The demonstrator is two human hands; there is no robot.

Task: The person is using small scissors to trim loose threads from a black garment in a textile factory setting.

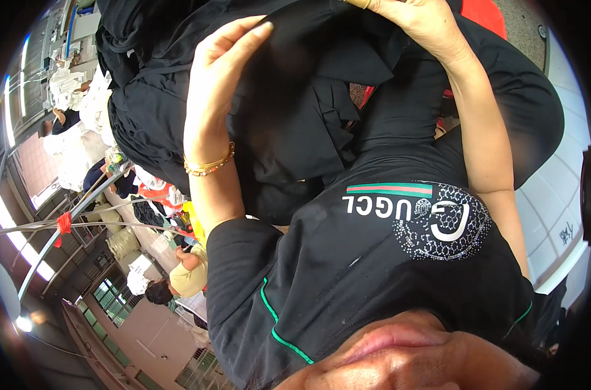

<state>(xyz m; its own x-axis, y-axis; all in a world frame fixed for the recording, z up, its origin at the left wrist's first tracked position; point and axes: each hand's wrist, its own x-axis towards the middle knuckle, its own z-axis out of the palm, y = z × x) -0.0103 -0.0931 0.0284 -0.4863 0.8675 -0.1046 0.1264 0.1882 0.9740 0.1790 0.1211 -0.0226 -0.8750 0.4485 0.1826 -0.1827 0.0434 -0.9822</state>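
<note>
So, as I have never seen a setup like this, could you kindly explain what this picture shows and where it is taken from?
There is no machine here, just a person's two bare hands. A wide fisheye camera on that person's head looks down, so the person's own black top fills the lower middle and straight edges bend near the rim. Picture left is the person's left.

The left hand, with bracelets at its wrist, pinches a black cloth. The right hand is partly cut off by the upper edge, so its grip is hard to tell.

More black fabric is heaped at the left; what it rests on is hidden. Farther off is a co-worker in a yellow top.
</note>
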